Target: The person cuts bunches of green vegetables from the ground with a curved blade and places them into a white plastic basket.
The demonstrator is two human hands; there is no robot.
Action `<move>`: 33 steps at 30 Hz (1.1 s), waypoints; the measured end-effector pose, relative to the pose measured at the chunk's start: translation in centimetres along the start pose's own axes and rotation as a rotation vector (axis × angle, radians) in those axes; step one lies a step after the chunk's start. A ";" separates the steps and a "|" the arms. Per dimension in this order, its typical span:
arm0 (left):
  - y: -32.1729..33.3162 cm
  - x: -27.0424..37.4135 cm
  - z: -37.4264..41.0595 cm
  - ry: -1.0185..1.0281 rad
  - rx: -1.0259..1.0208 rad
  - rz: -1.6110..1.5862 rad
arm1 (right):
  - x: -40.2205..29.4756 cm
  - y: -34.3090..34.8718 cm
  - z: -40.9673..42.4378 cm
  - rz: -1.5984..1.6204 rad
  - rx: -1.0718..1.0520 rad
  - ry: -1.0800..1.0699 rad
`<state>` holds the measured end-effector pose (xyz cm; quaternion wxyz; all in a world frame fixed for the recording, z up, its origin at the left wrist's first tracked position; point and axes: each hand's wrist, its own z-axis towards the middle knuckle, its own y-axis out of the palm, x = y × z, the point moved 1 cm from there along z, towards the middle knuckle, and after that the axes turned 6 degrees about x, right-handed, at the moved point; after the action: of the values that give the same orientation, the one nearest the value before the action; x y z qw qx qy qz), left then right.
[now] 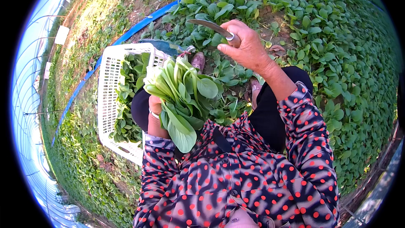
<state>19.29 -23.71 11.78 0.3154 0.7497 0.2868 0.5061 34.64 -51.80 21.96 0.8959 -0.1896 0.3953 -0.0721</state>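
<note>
A bunch of leafy greens with pale stems (180,93) rests in my left hand (155,104), whose fingers are mostly hidden under the stems; a light bracelet circles the wrist. The stem ends point up and left, and the leaves hang toward my lap. My right hand (243,46) is closed around the short handle of a curved knife (210,25), raised over the growing plants. Its blade points left, apart from the bunch. Beside my left knee stands a white plastic crate (107,91) holding more cut greens (126,101).
Behind the crate lies a dark green bag (164,47) with a tied end. A blue hose (136,27) curves across the bed beyond it. Dense leafy plants (335,53) grow to the right. My shoes (198,61) stand among low plants and soil. A greenhouse frame arches at left.
</note>
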 end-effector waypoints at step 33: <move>7.5 -2.1 2.8 -0.039 0.004 -0.031 | -4.2 2.3 -2.9 0.946 -0.077 0.543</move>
<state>22.04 -30.59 15.49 0.3272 0.7557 0.2930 0.4859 29.64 -49.29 22.15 0.6886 0.0016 0.6570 0.3070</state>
